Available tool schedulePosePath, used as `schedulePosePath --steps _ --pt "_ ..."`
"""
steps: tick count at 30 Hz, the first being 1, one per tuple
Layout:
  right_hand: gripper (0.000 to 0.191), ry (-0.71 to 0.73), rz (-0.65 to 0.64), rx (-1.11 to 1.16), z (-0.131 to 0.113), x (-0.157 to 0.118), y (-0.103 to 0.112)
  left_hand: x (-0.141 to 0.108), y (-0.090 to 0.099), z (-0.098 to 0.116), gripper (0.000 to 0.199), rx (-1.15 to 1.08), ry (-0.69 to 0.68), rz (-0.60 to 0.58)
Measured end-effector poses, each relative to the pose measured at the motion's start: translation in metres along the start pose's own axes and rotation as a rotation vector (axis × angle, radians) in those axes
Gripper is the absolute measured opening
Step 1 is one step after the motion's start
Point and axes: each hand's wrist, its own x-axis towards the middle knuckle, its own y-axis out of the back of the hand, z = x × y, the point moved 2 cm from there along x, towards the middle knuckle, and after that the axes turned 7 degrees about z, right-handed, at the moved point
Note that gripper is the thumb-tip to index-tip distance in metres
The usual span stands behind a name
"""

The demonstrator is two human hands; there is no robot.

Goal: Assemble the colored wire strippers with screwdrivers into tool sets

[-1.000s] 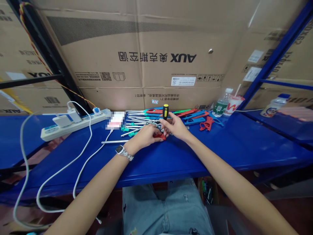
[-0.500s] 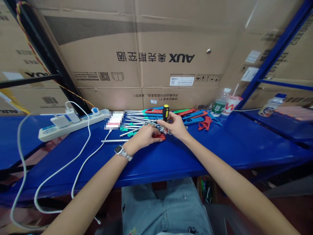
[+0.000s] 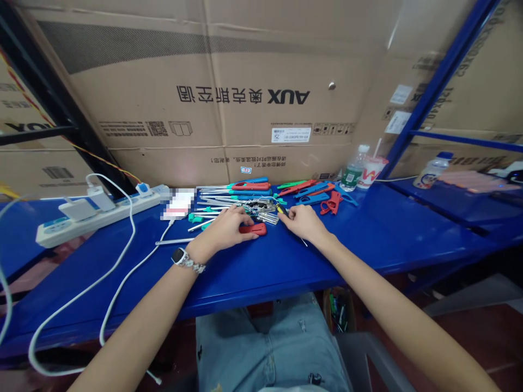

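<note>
My left hand [image 3: 226, 227] is closed on a red-handled long lighter [image 3: 257, 229] lying on the blue table; its metal tube [image 3: 174, 241] sticks out to the left beneath the wrist. My right hand [image 3: 304, 220] is closed on a screwdriver [image 3: 281, 209] with a yellow and black handle. The screwdriver lies tilted across the fingers, its thin shaft pointing down to the right, apart from the red handle. Between and behind both hands is a pile of small metal parts [image 3: 267, 216] and metal tubes with green ends, partly hidden by my left hand.
Red and blue lighter shells [image 3: 330, 202] lie to the right of the pile. Behind them stand a water bottle [image 3: 354, 169] and a lidded cup [image 3: 371, 171]. A power strip [image 3: 102, 215] with white cables runs along the left. Cardboard [image 3: 245, 49] rises at the back.
The screwdriver, upright over the red handle before, is now tilted over and away to the right in my right hand. My left hand stays on the red handle. The view has shifted slightly.
</note>
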Motion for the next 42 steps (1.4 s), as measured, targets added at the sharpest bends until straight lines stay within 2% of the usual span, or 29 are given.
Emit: schedulePosePath --steps 6,10,12,13,16,17,19,21,23,26,28,30,32,35,38,42 --pt "0.035 -0.019 -0.069 -0.221 -0.003 -0.001 -0.003 -0.001 0.000 0.004 0.031 0.049 -0.106 0.009" --pt "0.035 -0.020 0.015 -0.224 -0.008 -0.003 0.008 -0.003 0.008 0.010 0.032 0.014 -0.144 0.088" --pt "0.037 0.058 0.047 -0.078 -0.015 -0.002 0.014 -0.001 0.014 0.016 0.034 0.014 -0.160 0.124" --pt "0.037 0.128 0.018 0.044 -0.020 -0.001 0.015 0.002 0.017 0.019 0.034 0.027 -0.184 0.141" --pt "0.031 0.298 -0.178 0.379 -0.032 0.011 0.010 0.014 0.027 0.028 0.031 0.092 -0.279 0.161" --pt "0.030 0.298 -0.250 0.475 -0.034 0.017 0.006 0.020 0.030 0.028 0.031 0.111 -0.295 0.171" --pt "0.031 0.207 -0.370 0.675 -0.033 0.033 -0.003 0.030 0.035 0.024 0.033 0.130 -0.298 0.201" --pt "0.031 0.102 -0.364 0.827 -0.028 0.050 -0.010 0.037 0.041 0.011 0.041 0.151 -0.261 0.239" --pt "0.029 0.005 -0.299 0.911 -0.023 0.068 -0.015 0.042 0.046 -0.010 0.052 0.192 -0.197 0.277" --pt "0.021 -0.090 -0.231 0.930 -0.019 0.091 -0.022 0.049 0.053 -0.047 0.029 0.185 -0.106 0.267" --pt "0.015 -0.107 -0.200 0.839 -0.019 0.107 -0.027 0.057 0.055 -0.070 0.025 0.142 -0.058 0.243" --pt "0.011 -0.074 -0.141 0.653 -0.020 0.123 -0.033 0.069 0.054 -0.088 0.026 0.139 -0.026 0.237" --pt "0.012 -0.021 -0.072 0.466 -0.020 0.139 -0.040 0.084 0.049 -0.102 0.027 0.113 -0.002 0.241" --pt "0.012 0.022 -0.024 0.321 -0.015 0.157 -0.049 0.105 0.037 -0.117 0.026 0.023 0.046 0.224" --pt "0.014 0.059 -0.037 0.183 -0.009 0.163 -0.055 0.118 0.022 -0.129 0.027 -0.038 0.066 0.200" --pt "0.028 0.076 -0.071 0.065 -0.001 0.161 -0.060 0.117 0.008 -0.140 0.030 -0.098 0.082 0.203"
